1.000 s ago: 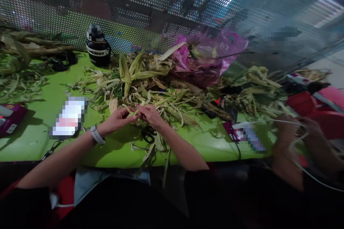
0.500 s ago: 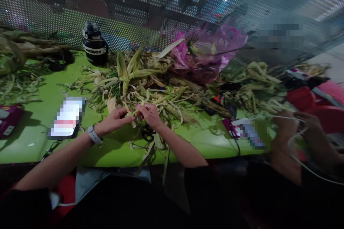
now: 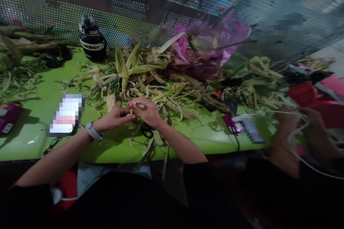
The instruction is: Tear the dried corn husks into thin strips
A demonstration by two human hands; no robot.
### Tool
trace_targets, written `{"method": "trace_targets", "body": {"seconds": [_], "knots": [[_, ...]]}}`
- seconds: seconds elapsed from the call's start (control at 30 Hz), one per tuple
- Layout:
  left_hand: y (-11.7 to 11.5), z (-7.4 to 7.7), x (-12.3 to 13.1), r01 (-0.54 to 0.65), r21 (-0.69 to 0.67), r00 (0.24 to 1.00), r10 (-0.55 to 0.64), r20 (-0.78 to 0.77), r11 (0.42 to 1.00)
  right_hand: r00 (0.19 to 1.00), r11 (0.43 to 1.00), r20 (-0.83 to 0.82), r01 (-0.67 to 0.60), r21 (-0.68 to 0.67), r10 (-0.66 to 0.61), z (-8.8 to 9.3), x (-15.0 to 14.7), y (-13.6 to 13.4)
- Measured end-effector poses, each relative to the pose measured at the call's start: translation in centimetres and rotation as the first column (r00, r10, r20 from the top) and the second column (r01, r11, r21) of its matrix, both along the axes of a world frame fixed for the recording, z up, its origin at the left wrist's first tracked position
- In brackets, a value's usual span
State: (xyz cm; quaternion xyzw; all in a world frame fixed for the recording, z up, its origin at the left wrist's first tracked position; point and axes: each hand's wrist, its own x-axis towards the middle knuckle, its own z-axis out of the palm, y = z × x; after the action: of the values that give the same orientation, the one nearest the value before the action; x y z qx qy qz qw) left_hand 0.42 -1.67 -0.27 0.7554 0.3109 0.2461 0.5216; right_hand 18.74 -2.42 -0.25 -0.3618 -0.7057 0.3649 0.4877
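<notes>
Close together over the front of a corn husk pile (image 3: 163, 96), my two hands meet at the fingertips. My left hand (image 3: 115, 117), with a pale watch band on its wrist, pinches a small yellow-green strip of corn husk (image 3: 131, 112). The thumb and fingers of my right hand (image 3: 147, 112) are closed on the same piece from above. Most of the strip is hidden by the fingers. Just below my right hand lies a dark looped object (image 3: 147, 131), partly covered by loose husk strips.
A phone (image 3: 66, 114) lies left on the green table (image 3: 107, 150). Behind the pile stand a dark bottle (image 3: 92, 41) and a pink plastic bag (image 3: 206, 57), against a perforated metal screen (image 3: 150, 10). At right, another person's hands (image 3: 298, 125) are near a white cable and a second phone (image 3: 252, 130).
My right hand has shifted slightly left, its fingers now reaching over the strip at my left fingertips. The whole view has moved a little. The husk pile looks unchanged.
</notes>
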Motion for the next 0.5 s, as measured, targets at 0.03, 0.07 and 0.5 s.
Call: {"method": "trace_targets", "body": {"seconds": [0.03, 0.07, 0.5], "knots": [[0.1, -0.1, -0.1, 0.032, 0.008, 0.999, -0.032, -0.021, 0.999, 0.999, 0.999, -0.007, 0.033, -0.008, -0.033, 0.0, -0.1, -0.1], [0.2, -0.1, -0.1, 0.058, 0.016, 0.998, -0.057, -0.039, 0.998, 0.998, 0.998, -0.007, 0.064, -0.022, -0.064, 0.0, -0.2, -0.3], [0.0, 0.5, 0.1, -0.046, -0.204, 0.98, 0.084, 0.181, 0.978, 0.919, 0.929, -0.144, 0.355, -0.108, -0.368, 0.6, 1.6, 1.1]]}}
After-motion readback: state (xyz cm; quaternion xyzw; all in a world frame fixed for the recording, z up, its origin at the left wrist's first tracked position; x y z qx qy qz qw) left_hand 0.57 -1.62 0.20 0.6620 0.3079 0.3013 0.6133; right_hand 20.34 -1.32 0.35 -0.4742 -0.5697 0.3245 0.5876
